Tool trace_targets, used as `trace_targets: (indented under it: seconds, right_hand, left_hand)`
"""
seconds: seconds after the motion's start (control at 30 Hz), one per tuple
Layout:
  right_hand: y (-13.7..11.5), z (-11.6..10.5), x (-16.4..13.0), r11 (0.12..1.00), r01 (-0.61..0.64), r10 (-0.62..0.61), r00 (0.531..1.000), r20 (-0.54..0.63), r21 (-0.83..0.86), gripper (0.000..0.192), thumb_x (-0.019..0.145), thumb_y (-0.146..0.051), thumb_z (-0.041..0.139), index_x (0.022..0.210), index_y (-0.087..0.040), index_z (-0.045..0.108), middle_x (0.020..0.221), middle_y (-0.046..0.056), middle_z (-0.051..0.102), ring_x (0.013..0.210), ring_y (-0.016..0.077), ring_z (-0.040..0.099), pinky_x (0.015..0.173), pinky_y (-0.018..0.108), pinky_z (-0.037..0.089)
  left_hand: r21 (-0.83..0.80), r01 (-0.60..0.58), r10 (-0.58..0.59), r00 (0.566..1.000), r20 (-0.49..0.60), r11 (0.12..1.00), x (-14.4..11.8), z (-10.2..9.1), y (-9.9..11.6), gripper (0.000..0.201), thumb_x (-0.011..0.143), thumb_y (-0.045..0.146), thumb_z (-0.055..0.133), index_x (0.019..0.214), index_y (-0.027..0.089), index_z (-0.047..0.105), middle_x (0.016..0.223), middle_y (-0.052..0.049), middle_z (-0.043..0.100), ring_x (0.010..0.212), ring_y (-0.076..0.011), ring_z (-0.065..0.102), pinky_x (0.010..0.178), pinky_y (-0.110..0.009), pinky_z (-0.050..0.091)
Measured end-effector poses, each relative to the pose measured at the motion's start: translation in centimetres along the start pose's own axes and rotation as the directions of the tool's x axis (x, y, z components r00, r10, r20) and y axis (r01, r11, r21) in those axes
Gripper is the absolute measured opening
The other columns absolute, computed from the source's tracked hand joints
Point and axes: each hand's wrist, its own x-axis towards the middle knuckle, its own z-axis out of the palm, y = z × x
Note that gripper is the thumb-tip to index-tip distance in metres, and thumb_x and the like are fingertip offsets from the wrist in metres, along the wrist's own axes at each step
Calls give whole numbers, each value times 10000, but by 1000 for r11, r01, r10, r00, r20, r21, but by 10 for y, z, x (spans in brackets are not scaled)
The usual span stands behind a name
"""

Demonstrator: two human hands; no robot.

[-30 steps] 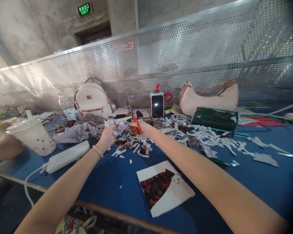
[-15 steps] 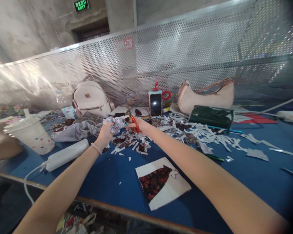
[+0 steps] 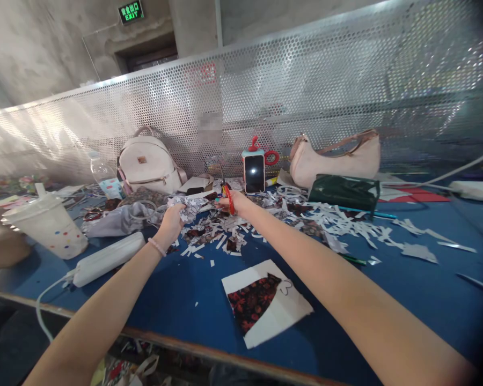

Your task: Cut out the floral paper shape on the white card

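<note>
My left hand (image 3: 173,222) is closed on a crumpled bunch of white paper with dark line patterns (image 3: 192,208). In my right hand (image 3: 236,202) is a pair of scissors (image 3: 231,201) with red handles, its blades pointing up and away from me. The scissors are a little to the right of the bunch, apart from it. Cut paper strips (image 3: 221,236) and dark patterned scraps lie below both hands. Nearer to me, a white card (image 3: 282,319) bears a dark red floral fabric shape and a small drawn heart.
A white cup (image 3: 48,225) and a white power strip (image 3: 108,258) stand at left. Behind are a backpack (image 3: 147,163), a bottle (image 3: 104,174), a phone (image 3: 254,174) and a handbag (image 3: 338,158). A green pouch (image 3: 342,192) lies right. Another person's arm (image 3: 2,244) rests far left.
My right hand has moved the scissors slightly right, away from the paper bunch. My left hand still holds the bunch. The whole view has shifted a little.
</note>
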Motion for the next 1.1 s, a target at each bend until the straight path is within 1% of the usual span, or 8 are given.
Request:
trace_targets:
  seconds: [0.4, 0.6, 0.7, 0.87, 0.93, 0.97, 1.03, 1.1]
  right_hand:
    - [-12, 4, -12, 997, -49, 54, 995, -89, 60, 259, 657, -48, 670, 679, -173, 444, 531, -47, 574, 492, 94, 562, 443, 163, 376]
    - [-25, 7, -24, 951, -221, 238, 970, -54, 218, 200, 682, -115, 688, 652, -153, 494, 471, -70, 494, 379, 41, 395, 370, 143, 289]
    - [-36, 4, -35, 857, -387, 406, 914, 17, 341, 166, 694, -155, 680, 668, -150, 516, 532, -26, 530, 423, 78, 435, 345, 167, 298]
    - [-45, 2, -47, 538, -591, 703, 708, 68, 601, 194, 814, -182, 536, 631, -167, 478, 555, 0, 485, 428, 79, 412, 311, 173, 277]
    - [-45, 2, -46, 486, -626, 737, 668, 98, 610, 218, 846, -203, 496, 633, -169, 467, 562, -4, 473, 411, 63, 384, 296, 163, 248]
    - [-45, 1, -45, 520, -649, 721, 682, 123, 555, 225, 852, -220, 496, 636, -166, 462, 559, -7, 468, 400, 58, 368, 289, 164, 233]
    - [-44, -3, -42, 674, -664, 633, 745, 208, 325, 246, 849, -273, 517, 643, -158, 450, 539, -15, 456, 383, 57, 349, 283, 178, 224]
    - [-44, -9, -40, 825, -564, 523, 786, 329, 35, 299, 844, -346, 527, 634, -159, 427, 508, -23, 436, 376, 64, 347, 286, 192, 238]
  left_hand:
    - [45, 6, -3, 998, -56, 999, -2, 1, 7, 71, 682, 103, 485, 660, 168, 503, 553, 39, 554, 466, -104, 538, 521, -233, 479]
    - [116, -59, 51, 996, 71, 991, -10, 2, 9, 119, 631, 163, 683, 700, 169, 587, 639, 6, 633, 529, -111, 574, 448, -176, 433]
    - [128, -92, 80, 992, 98, 987, -12, 2, 8, 163, 578, 140, 728, 683, 151, 605, 647, -3, 644, 547, -104, 575, 446, -158, 429]
    - [85, -90, 78, 989, 128, 992, -10, 0, 8, 127, 585, 114, 709, 656, 135, 606, 687, -9, 658, 656, -113, 615, 565, -181, 492]
    - [68, -76, 66, 989, 129, 995, -9, 0, 9, 116, 595, 110, 700, 647, 131, 598, 702, -16, 663, 711, -129, 633, 621, -205, 506]
    - [63, -70, 62, 990, 131, 996, -9, 0, 9, 118, 595, 108, 700, 647, 129, 596, 711, -20, 667, 738, -140, 639, 645, -217, 509]
    - [54, -66, 58, 989, 136, 996, -9, 0, 10, 127, 592, 104, 702, 661, 130, 599, 734, -28, 674, 795, -161, 644, 696, -243, 511]
    - [50, -70, 63, 988, 138, 996, -9, -1, 11, 130, 586, 102, 703, 668, 133, 607, 749, -31, 678, 832, -175, 643, 746, -263, 505]
